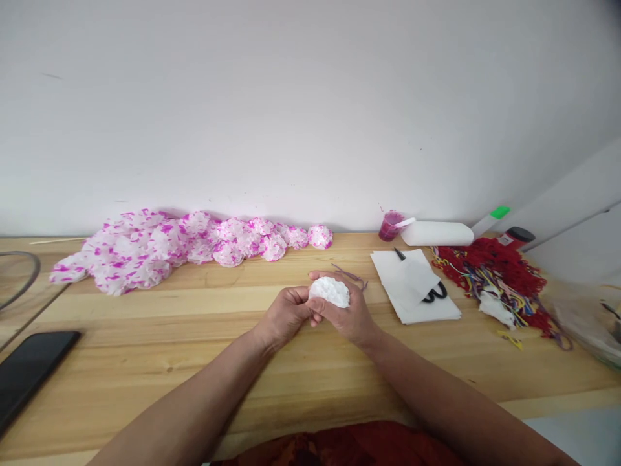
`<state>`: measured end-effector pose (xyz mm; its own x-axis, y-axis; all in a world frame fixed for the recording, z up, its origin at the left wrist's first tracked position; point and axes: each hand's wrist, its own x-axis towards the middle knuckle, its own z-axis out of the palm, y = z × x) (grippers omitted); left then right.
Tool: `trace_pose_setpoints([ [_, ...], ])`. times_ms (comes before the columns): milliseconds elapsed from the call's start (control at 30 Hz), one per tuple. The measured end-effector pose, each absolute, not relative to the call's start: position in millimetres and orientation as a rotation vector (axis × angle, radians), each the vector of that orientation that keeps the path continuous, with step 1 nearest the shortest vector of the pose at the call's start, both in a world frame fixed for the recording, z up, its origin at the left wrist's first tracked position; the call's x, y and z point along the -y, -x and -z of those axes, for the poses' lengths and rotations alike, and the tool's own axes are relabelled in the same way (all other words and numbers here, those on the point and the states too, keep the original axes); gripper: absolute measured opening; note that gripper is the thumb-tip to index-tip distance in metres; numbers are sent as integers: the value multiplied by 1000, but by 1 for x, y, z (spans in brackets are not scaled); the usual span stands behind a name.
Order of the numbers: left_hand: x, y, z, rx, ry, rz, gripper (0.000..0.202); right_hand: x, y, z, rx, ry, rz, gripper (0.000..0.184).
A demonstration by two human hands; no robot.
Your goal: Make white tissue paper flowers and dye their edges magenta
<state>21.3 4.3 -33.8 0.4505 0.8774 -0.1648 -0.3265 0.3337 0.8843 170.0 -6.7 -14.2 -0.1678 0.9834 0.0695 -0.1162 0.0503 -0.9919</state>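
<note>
Both hands meet over the middle of the wooden table (145,362). My right hand (350,312) cups a white ruffled paper flower (330,291), fingers curled round it from behind. My left hand (286,314) pinches the flower's lower left side with closed fingers. A short purple string (352,274) lies on the table just beyond the right hand.
A row of several pink-and-white paper flowers (184,246) lines the wall at the back left. White paper sheets (412,285) with black scissors (434,294) lie to the right, then a red and multicoloured thread pile (495,275), a pink cup (391,225), a white bottle (436,233). A dark phone (29,369) lies at the left edge.
</note>
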Motion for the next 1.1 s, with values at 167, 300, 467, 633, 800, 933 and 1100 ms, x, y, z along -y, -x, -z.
trace_pose_setpoints([
  [167,-4,-19,35,-715,-941,-907,41,9,-170,3,1233,924,-1534,60],
  [300,-2,-18,32,-654,-973,-875,42,7,-171,-4,1283,910,-1614,56],
  [467,-1,-20,36,-572,-1009,-822,56,5,-171,-3,1239,965,-1679,64],
  [633,-1,-21,40,-552,-1038,-833,55,6,-170,-1,1188,1026,-1523,58],
  [800,1,-24,36,-649,-1074,-843,40,6,-169,4,1190,1028,-1376,50],
  [933,4,-25,31,-691,-1152,-838,36,9,-167,9,1215,1045,-1340,49],
  [1100,6,-23,30,-771,-1275,-836,32,11,-165,11,1242,1053,-1265,46],
])
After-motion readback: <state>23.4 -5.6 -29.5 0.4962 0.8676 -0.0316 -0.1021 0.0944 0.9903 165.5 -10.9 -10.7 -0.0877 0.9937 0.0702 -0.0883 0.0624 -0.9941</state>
